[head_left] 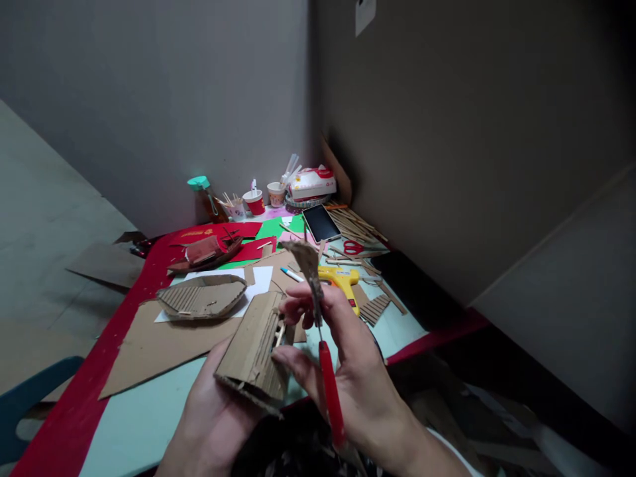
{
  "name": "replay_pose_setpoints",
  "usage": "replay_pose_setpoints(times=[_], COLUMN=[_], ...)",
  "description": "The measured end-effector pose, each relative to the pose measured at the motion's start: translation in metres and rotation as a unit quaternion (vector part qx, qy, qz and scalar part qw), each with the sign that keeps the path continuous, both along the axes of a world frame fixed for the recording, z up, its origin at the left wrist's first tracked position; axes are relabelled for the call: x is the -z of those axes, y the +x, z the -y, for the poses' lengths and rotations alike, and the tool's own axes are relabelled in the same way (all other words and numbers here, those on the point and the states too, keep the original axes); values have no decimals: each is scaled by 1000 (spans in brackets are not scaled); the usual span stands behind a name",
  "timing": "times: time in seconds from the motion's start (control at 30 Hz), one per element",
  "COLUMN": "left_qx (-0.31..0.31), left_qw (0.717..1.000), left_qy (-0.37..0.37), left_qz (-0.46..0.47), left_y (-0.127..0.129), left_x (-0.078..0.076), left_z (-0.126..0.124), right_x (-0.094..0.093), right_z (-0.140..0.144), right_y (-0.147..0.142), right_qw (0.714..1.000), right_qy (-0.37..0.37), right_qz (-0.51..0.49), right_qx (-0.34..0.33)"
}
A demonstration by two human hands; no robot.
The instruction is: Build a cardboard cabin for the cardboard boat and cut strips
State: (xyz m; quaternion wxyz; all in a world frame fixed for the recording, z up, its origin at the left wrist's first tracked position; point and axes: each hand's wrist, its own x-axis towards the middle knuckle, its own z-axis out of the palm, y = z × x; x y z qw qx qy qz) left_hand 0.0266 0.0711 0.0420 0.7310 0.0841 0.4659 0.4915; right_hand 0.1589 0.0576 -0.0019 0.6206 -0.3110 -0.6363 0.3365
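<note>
My left hand (213, 404) is wrapped around a folded cardboard piece (248, 344) with an open end and a strip-like slot along its right side. In my right hand (348, 364) lies a red-handled tool (329, 391), with a thin shaft and a flared brownish end pointing up and away. The thumb and fingertips of that hand pinch at the slotted side of the cardboard piece. Just beyond them, a cardboard boat hull (203, 296) rests on white paper (261, 278). A yellow glue gun (342, 281) lies behind my right hand.
A reddish model boat (209, 252), a bottle with a teal cap (203, 199), paper cups (254, 202), a tissue pack (312, 183) and a tablet (320, 224) stand or lie toward the wall. Wooden sticks (358, 222), red scissors (354, 248) and a dark panel (412, 291) are at right.
</note>
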Motion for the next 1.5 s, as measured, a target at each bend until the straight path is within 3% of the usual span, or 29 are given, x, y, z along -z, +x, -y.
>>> replay_pose_setpoints(times=[0.23,0.43,0.67,0.83,1.0,1.13,1.33,1.5], left_qx=[24,22,11,42,71,100,120,104], left_qw=[998,999,1000,997,991,985,986,993], left_qy=[-49,-38,-24,-27,-11,-14,11,48], left_qz=[22,19,15,51,110,140,119,40], left_y=[2,-12,-29,-43,-52,-63,-88,-112], left_x=[6,23,23,33,43,42,34,24], left_z=[-5,-9,-6,-1,2,3,-6,-19], right_x=[11,15,26,31,16,-6,-22,-31], right_z=[-2,-13,-15,-14,-20,-33,-61,-80], right_y=[9,17,6,1,-2,-4,-15,-37], right_qw=[997,993,991,988,972,943,924,936], right_qy=[18,-20,-97,-125,-151,-161,-142,-122], right_qz=[62,114,78,75,107,161,248,213], right_qx=[40,-29,-42,-45,-145,-243,-256,-254])
